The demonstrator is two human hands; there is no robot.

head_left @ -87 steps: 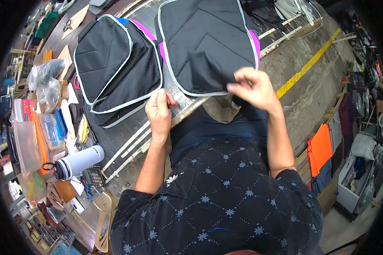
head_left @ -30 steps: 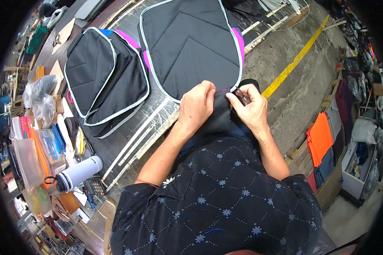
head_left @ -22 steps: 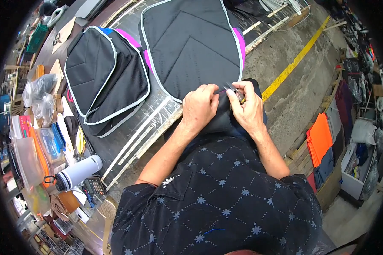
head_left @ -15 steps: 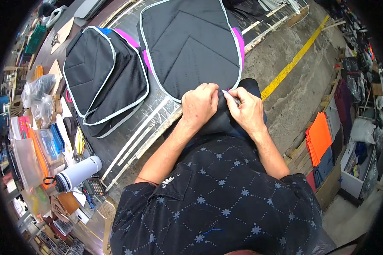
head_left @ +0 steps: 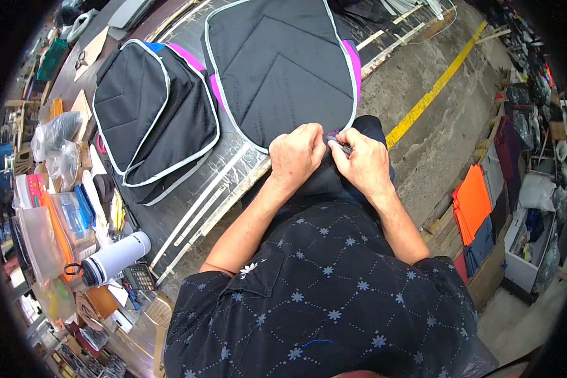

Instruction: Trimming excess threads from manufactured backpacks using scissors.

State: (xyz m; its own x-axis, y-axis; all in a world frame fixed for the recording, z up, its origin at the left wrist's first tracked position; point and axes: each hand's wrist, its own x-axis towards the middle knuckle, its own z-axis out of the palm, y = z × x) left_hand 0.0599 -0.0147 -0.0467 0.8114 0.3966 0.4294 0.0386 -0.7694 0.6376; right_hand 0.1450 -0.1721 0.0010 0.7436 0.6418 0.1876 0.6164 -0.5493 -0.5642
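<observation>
A large black backpack (head_left: 283,69) with light grey piping and magenta sides lies in front of me, its stitched panel facing up. At its near edge, my left hand (head_left: 295,156) is closed, fingers curled over the bottom piping; the pinched spot itself is hidden. Just to the right, my right hand (head_left: 366,165) is closed around a small dark slim tool (head_left: 341,146), its kind not clear. Between the two hands a bit of purple material shows. A second black backpack (head_left: 129,101) with the same piping lies to the left, untouched.
The dark worktable (head_left: 192,183) has pale strips along its near edge. At left are a white bottle (head_left: 123,255), a calculator (head_left: 138,276), plastic bags (head_left: 57,135) and scissors (head_left: 80,61). Orange fabric (head_left: 471,205) hangs at right, beyond a yellow floor line (head_left: 435,91).
My right hand has shifted slightly, and the tool's dark body shows now where a pale tip showed before. The left hand stays nearly in place at the backpack's edge.
</observation>
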